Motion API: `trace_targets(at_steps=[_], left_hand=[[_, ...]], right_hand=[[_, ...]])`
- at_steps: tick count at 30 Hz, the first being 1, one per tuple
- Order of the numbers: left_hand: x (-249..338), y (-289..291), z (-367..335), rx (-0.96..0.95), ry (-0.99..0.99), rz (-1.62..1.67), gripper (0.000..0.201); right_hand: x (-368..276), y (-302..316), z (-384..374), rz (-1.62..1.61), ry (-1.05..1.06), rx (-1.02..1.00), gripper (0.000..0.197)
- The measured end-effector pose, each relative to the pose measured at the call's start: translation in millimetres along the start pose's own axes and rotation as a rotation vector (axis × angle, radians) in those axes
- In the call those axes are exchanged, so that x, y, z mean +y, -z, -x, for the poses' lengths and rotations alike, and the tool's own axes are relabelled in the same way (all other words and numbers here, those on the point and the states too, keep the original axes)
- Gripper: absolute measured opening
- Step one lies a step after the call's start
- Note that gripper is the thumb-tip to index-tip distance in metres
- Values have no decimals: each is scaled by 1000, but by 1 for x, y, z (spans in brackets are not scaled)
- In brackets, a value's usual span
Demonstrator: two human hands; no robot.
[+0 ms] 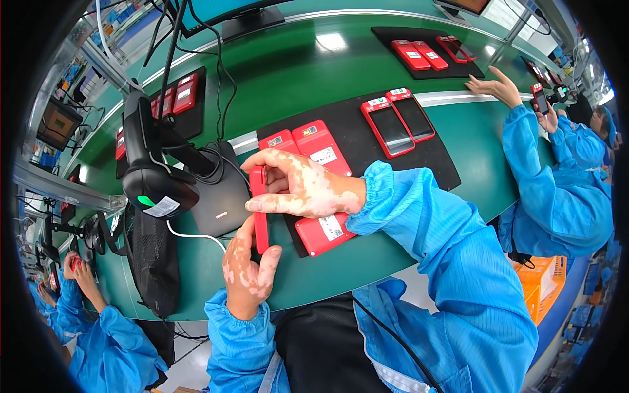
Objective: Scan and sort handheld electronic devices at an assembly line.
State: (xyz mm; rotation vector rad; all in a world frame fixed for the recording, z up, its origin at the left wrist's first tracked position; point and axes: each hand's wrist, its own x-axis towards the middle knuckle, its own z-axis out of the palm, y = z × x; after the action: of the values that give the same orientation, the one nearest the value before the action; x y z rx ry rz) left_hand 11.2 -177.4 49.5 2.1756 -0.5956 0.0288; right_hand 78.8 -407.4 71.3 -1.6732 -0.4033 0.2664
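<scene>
A red handheld device (261, 230) is held edge-on between my two hands, in front of the scanner stand. My left hand (247, 274) grips its lower end between thumb and fingers. From above, my right hand (311, 188) pinches its upper part with thumb and fingers; the device's faces are turned out of sight. Just right of it, on a black mat (432, 167), lie red devices back side up, one (322, 149) beyond my right hand and another (322, 236) partly under my wrist. Two red devices with dark screens (391, 128) lie face up farther right.
A black barcode scanner (154, 180) with a green light stands left of my hands on a flat base (219, 206). A black bag (152, 262) lies beside it. More red devices (419, 56) rest on a far mat. Co-workers in blue sleeves (550, 190) work on both sides. Cables hang behind the scanner.
</scene>
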Motion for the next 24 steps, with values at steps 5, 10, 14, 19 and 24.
trace_targets(at_steps=[5,10,14,19,24], left_hand=[[-3,-1,2,9,-16,-14,66],[6,-10,2,132,-1,-134,55],[-3,-19,4,299,-93,-272,32],[-3,-16,7,212,-87,-287,22],[-3,-22,9,270,-129,-298,21]], right_hand=[[1,-1,-1,-13,-3,3,71],[-6,2,1,-110,-81,37,74],[-1,-3,2,-34,7,157,78],[-8,4,0,-34,-139,165,84],[7,20,-17,-376,233,393,48]])
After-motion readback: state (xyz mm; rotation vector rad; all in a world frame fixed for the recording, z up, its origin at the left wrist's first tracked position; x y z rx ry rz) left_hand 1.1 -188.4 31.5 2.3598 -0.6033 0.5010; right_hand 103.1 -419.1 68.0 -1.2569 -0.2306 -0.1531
